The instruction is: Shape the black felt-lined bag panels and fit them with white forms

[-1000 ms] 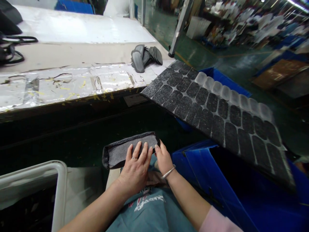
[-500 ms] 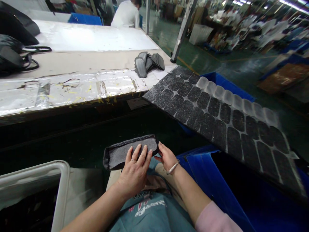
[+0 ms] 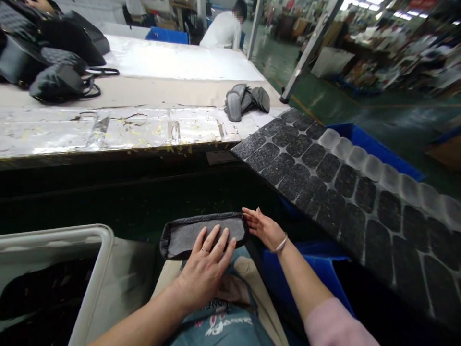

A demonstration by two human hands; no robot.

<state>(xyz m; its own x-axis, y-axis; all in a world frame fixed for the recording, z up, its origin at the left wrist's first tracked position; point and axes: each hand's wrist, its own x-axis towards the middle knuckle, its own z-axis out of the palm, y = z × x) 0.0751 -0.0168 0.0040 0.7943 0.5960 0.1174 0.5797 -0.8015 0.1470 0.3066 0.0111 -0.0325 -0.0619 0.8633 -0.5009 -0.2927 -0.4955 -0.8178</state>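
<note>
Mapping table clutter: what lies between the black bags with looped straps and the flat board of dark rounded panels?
Head view: pale tabletop, with a small pile of grey rounded pieces.

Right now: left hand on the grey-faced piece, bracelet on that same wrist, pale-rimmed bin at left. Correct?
Not quite: the bracelet is on the wrist of the right hand, as the head view shows. The left hand is on the grey-faced piece, and the pale-rimmed bin is at left.
</note>
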